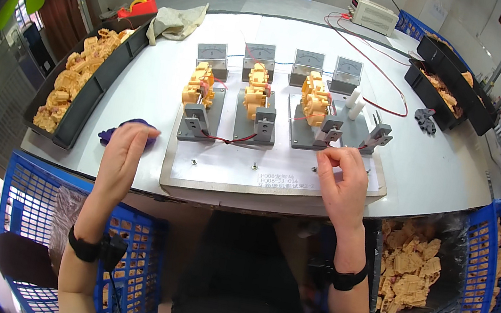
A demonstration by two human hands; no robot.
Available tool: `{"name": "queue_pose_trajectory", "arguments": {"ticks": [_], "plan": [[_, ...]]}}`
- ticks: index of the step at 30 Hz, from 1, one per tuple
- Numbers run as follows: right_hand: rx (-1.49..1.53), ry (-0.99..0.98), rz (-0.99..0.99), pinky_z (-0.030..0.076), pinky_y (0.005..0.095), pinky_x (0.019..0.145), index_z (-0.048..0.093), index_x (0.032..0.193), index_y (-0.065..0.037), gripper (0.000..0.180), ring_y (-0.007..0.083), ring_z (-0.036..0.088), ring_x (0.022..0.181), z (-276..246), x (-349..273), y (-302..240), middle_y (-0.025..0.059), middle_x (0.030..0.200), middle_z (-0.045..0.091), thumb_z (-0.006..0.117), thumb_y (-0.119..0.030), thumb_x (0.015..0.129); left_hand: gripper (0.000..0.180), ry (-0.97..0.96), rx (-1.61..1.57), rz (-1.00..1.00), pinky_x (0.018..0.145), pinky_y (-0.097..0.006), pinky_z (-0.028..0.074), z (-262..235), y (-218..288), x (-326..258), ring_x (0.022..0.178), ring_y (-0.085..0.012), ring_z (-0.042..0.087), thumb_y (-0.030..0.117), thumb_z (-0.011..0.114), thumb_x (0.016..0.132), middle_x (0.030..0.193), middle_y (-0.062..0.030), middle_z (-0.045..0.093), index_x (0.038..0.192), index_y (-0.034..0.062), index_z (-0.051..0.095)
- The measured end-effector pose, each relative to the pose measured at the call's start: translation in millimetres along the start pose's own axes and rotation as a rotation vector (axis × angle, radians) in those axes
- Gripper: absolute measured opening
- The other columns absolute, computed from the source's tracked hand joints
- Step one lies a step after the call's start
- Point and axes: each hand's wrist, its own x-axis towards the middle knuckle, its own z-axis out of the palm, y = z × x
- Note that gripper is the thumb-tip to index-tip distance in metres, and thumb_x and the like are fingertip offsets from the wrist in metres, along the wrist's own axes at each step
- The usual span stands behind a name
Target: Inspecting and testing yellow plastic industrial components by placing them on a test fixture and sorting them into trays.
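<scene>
A grey test board (273, 176) lies on the white table and carries several grey clamp fixtures. Three of them hold yellow plastic parts (200, 86), (256, 89), (315, 98); the rightmost fixture (378, 135) holds none. Behind each stands a small grey dial meter (260, 53). My left hand (125, 151) rests flat on a purple cloth (117, 130) just left of the board. My right hand (341, 180) lies on the board's front right, fingers curled near a red wire (230, 140) end by the third fixture (328, 131). Whether it pinches anything is unclear.
A black tray (87, 100) of yellow parts runs along the left edge, and black trays (448, 89) stand at the right. Blue crates (486, 269) of yellow parts flank my lap. A beige power supply (373, 14), a rag (177, 21) and two white cylinders (354, 103) sit farther back.
</scene>
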Motion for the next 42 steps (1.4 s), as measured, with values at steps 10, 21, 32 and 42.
{"name": "queue_pose_trajectory", "arguments": {"ticks": [10,21,32,42], "plan": [[-0.057,0.024,0.024,0.049,0.0315,0.075,0.066,0.091,0.0,0.006,0.0196,0.06,0.08,4.2,-4.5,0.5,0.0074,0.087,0.063,0.069,-0.005,0.091,0.043,-0.194,0.559,-0.279,0.09,-0.046,0.052,1.2,-83.6,-14.7,0.115,-0.0357,0.058,0.017,0.067,0.09,0.121,-0.0158,0.06,0.133,0.0167,0.062],[0.999,-0.477,0.367,0.045,0.0371,0.105,0.021,0.157,-0.007,0.078,0.023,0.051,0.131,46.0,-47.7,-92.7,0.0146,0.157,0.036,0.068,-0.01,0.095,0.034,-0.391,-0.543,-0.282,0.086,-0.029,0.051,-23.2,74.5,-23.5,0.097,-0.0135,0.064,0.023,0.05,0.107,0.105,-0.0091,0.068,0.128,-0.0031,0.056],[0.656,-0.635,0.434,0.049,0.0285,0.096,0.057,0.13,-0.001,0.033,0.0125,0.062,0.108,26.9,-43.3,-93.5,0.0074,0.115,0.067,0.065,-0.011,0.1,0.031,-0.337,-0.372,0.029,0.076,-0.039,0.054,-0.4,62.3,-43.7,0.088,-0.0345,0.07,0.013,0.063,0.097,0.098,-0.0152,0.071,0.128,0.0083,0.063],[0.949,-0.386,0.49,0.052,0.0271,0.088,0.055,0.113,-0.003,0.041,0.0111,0.063,0.098,20.2,-25.1,-118.6,0.0061,0.108,0.066,0.067,-0.039,0.098,0.058,-0.241,-0.425,0.365,0.101,-0.039,0.051,-6.4,88.6,-52.7,0.137,-0.0362,0.045,0.012,0.081,0.085,0.149,-0.0214,0.037,0.138,0.0121,0.06]]}}
